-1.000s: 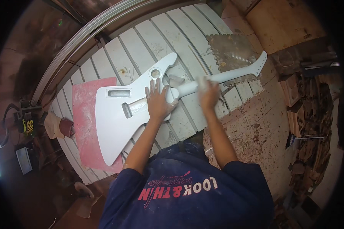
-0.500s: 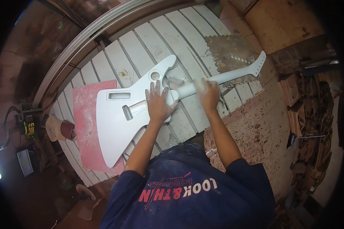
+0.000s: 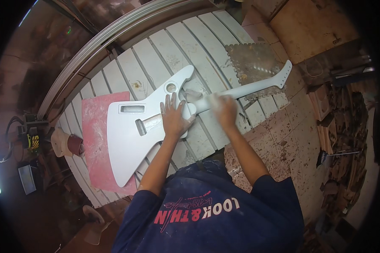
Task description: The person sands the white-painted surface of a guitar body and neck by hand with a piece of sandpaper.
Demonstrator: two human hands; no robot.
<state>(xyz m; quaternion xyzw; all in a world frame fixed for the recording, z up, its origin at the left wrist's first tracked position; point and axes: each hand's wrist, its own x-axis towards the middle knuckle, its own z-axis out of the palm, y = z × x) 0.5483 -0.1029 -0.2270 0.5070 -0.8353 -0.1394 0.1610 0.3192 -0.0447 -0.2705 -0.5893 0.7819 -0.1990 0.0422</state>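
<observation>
A white, angular electric guitar body (image 3: 126, 139) with pocket cutouts lies flat, its long neck (image 3: 251, 89) reaching right to a headstock with a row of holes. My left hand (image 3: 173, 117) rests on the body beside the neck joint, fingers spread flat, dust on the fingertips. Over the neck, just right of the joint, my right hand (image 3: 226, 110) is smeared by motion. A pale patch shows at its fingers; whether it is a separate thing I cannot make out. A folded greyish piece (image 3: 193, 95), perhaps sandpaper, lies by the body's far edge near the joint.
A white slatted table (image 3: 156, 55) holds the guitar, with a dusty red mat (image 3: 95, 122) under the body's left end. Under the headstock side lies a brown foam mat (image 3: 253, 61). Sandpaper-like rolls (image 3: 67, 143) sit at left. Wood scraps (image 3: 346, 168) pile up at right.
My right hand has slid slightly left and down along the neck toward the joint. The headstock end sits a little lower and further left in view. My left hand stays on the body.
</observation>
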